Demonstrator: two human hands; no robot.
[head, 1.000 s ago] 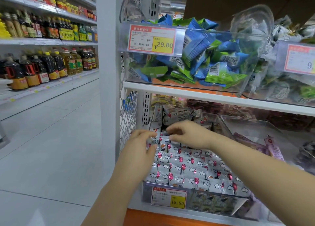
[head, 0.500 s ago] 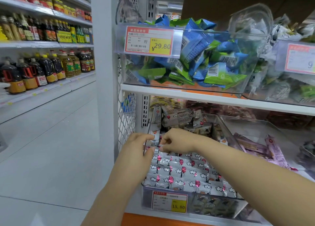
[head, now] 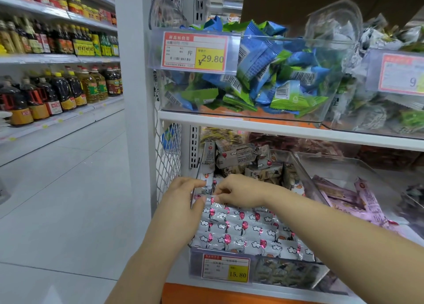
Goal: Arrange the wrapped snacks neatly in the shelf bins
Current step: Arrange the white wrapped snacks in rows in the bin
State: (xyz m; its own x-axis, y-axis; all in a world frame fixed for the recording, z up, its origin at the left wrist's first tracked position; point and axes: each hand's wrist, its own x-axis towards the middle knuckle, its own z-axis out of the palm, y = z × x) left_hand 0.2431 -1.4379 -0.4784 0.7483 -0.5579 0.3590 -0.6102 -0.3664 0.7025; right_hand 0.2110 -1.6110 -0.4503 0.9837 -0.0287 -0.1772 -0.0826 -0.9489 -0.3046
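A clear bin [head: 305, 179] on the lower shelf holds white wrapped snacks [head: 241, 232] printed with clouds and pink balloons, laid in flat rows at the front. Loose, jumbled snacks [head: 238, 156] of the same kind pile up at the back. My left hand [head: 183, 202] reaches over the bin's left wall, its fingers pinching a snack at the back of the rows. My right hand [head: 238, 191] is beside it, fingers curled on the same row of snacks. Which single packet each hand holds is hidden by the fingers.
A price tag [head: 226, 268] reads 15.80 on the bin front. Above, a bin of blue and green packets [head: 270, 74] sits on the upper shelf. A bin with pink packets [head: 364, 200] stands to the right. A mesh panel [head: 168, 156] and white post flank the left; oil bottles [head: 57, 92] line the aisle.
Both hands have moved slightly closer together at the back of the tidy rows. The view has shifted a little nearer to the bin.
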